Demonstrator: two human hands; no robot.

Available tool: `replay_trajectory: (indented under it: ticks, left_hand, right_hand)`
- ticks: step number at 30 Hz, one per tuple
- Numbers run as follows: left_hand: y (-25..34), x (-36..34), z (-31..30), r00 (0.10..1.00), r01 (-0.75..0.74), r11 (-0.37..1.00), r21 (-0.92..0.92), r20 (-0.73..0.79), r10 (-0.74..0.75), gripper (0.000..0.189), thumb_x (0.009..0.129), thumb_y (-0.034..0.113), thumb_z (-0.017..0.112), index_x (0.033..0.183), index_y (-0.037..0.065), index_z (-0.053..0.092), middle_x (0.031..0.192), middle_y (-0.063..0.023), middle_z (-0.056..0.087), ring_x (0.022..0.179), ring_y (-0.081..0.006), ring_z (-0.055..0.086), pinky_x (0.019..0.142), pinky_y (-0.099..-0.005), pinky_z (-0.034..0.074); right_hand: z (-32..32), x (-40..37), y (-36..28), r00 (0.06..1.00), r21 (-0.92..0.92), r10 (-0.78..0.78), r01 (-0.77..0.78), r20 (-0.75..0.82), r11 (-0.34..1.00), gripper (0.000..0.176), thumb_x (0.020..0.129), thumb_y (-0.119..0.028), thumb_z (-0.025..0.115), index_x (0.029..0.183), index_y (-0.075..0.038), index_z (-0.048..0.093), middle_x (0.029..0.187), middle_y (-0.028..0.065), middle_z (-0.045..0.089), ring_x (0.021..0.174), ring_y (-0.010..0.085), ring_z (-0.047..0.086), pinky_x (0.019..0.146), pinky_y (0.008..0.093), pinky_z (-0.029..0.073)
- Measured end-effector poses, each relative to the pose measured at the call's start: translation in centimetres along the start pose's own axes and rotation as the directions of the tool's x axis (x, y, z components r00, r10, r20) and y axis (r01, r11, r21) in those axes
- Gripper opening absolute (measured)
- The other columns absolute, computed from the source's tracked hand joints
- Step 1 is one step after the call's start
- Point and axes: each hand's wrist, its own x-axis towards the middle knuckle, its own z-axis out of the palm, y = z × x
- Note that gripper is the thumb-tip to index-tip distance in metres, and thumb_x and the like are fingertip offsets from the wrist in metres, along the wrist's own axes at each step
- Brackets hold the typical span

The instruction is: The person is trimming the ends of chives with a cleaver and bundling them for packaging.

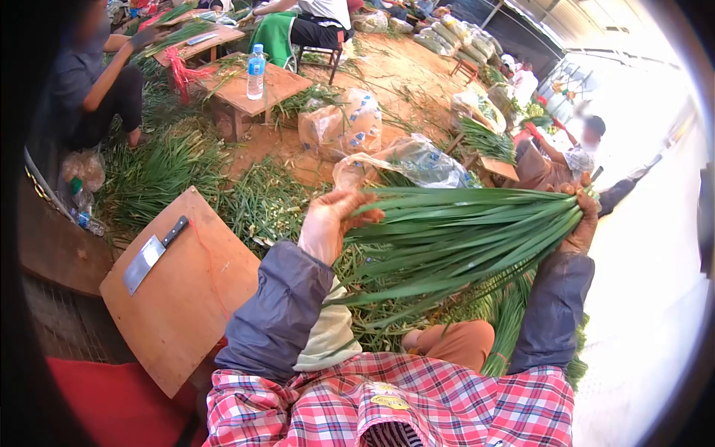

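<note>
I hold a long bundle of green chive-like leaves (462, 231) lying sideways in front of me. My right hand (581, 220) grips the bundle tight at its gathered end on the right. My left hand (331, 223) rests among the loose leaf tips on the left, fingers spread through them. Both forearms wear grey-blue sleeves, and a red checked cloth (387, 406) covers my lap.
A wooden board (186, 298) with a cleaver (149, 257) lies at my left. Cut greens (164, 171) litter the ground. A low table (257, 89) carries a water bottle (255, 71). Plastic bags (342, 123) sit ahead. Other people sit at the left (89, 82), back (313, 22) and right (566, 160).
</note>
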Motion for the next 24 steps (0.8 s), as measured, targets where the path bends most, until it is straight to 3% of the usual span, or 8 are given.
replay_trajectory:
  ticks: [4,5,7,10,15,18,19,24]
  left_hand:
    - [-1.2,2.1,-6.7,0.970,-0.211,0.958,-0.194,-0.165,0.180,0.020,0.087,0.018,0.055,0.098,0.002,0.060,0.081,-0.0094,0.065,0.075,-0.0254,0.063,0.074,-0.0392,0.052]
    - [-1.0,1.4,-7.5,0.954,-0.184,0.983,-0.012,-0.242,0.175,0.022,0.087,0.019,0.056,0.101,0.004,0.059,0.086,-0.0096,0.064,0.078,-0.0246,0.063,0.076,-0.0402,0.050]
    - [-1.8,0.6,-8.3,0.938,-0.092,0.905,0.415,-0.270,0.219,0.029,0.084,0.014,0.057,0.110,0.002,0.057,0.105,-0.0157,0.059,0.094,-0.0226,0.059,0.081,-0.0339,0.046]
    - [-3.7,-0.7,-9.2,0.920,-0.186,0.404,0.896,0.014,0.392,0.036,0.082,0.007,0.057,0.117,0.007,0.056,0.123,-0.0203,0.049,0.113,-0.0259,0.049,0.091,-0.0308,0.040]
    - [-2.8,-1.8,-5.6,0.770,-0.335,0.333,0.882,0.053,0.635,0.016,0.076,-0.005,0.060,0.088,0.004,0.065,0.113,-0.0148,0.055,0.108,-0.0255,0.052,0.093,-0.0323,0.039]
    - [-1.1,-3.4,-1.3,0.756,-0.465,0.402,0.789,0.118,0.644,0.011,0.077,-0.004,0.058,0.081,0.002,0.066,0.104,-0.0123,0.059,0.100,-0.0208,0.055,0.086,-0.0305,0.043]
    - [-0.8,-3.3,-0.5,0.721,-0.526,0.278,0.804,0.247,0.648,0.012,0.076,-0.001,0.061,0.085,0.003,0.067,0.092,-0.0104,0.062,0.086,-0.0184,0.058,0.077,-0.0291,0.046]
    - [-4.0,-2.5,2.9,0.908,-0.385,0.158,0.909,0.342,0.242,0.029,0.072,0.003,0.065,0.101,0.008,0.065,0.073,-0.0066,0.059,0.067,-0.0149,0.057,0.062,-0.0277,0.045]
  right_hand:
    - [-4.5,0.6,-1.1,0.984,-0.099,-0.059,0.042,-0.170,0.994,0.014,0.076,-0.012,0.061,0.085,-0.004,0.053,0.080,0.0080,0.057,0.077,0.0215,0.059,0.090,0.0442,0.046]
    - [-5.9,0.6,-2.3,0.960,-0.104,-0.002,-0.028,-0.281,0.994,0.043,0.075,-0.005,0.061,0.114,-0.004,0.045,0.079,0.0085,0.059,0.073,0.0210,0.059,0.078,0.0427,0.052]
    - [-8.7,1.1,-3.3,0.915,-0.182,-0.139,0.074,-0.379,0.980,0.029,0.074,-0.007,0.061,0.101,-0.003,0.052,0.078,0.0087,0.059,0.069,0.0210,0.059,0.070,0.0382,0.053]
    - [-11.4,1.9,-4.1,0.861,-0.308,-0.298,0.176,-0.413,0.935,0.036,0.073,-0.005,0.060,0.108,-0.002,0.050,0.081,0.0088,0.059,0.069,0.0195,0.059,0.068,0.0336,0.053]
    - [-12.2,1.6,-4.7,0.846,-0.253,-0.290,0.191,-0.448,0.948,0.040,0.073,-0.003,0.057,0.113,-0.003,0.047,0.082,0.0079,0.058,0.071,0.0186,0.058,0.069,0.0335,0.053]
    - [-12.4,1.1,-4.9,0.860,-0.250,-0.272,0.176,-0.432,0.952,0.038,0.075,-0.003,0.056,0.111,-0.004,0.047,0.081,0.0080,0.058,0.071,0.0189,0.058,0.067,0.0342,0.054]
    - [-12.4,1.0,-4.8,0.853,-0.243,-0.278,0.185,-0.441,0.952,0.037,0.075,-0.004,0.056,0.111,-0.004,0.047,0.081,0.0081,0.058,0.070,0.0190,0.058,0.067,0.0342,0.054]
    - [-11.3,0.4,-4.1,0.857,-0.248,-0.285,0.192,-0.429,0.950,0.033,0.075,-0.006,0.058,0.107,-0.005,0.049,0.078,0.0083,0.058,0.069,0.0196,0.058,0.066,0.0346,0.054]
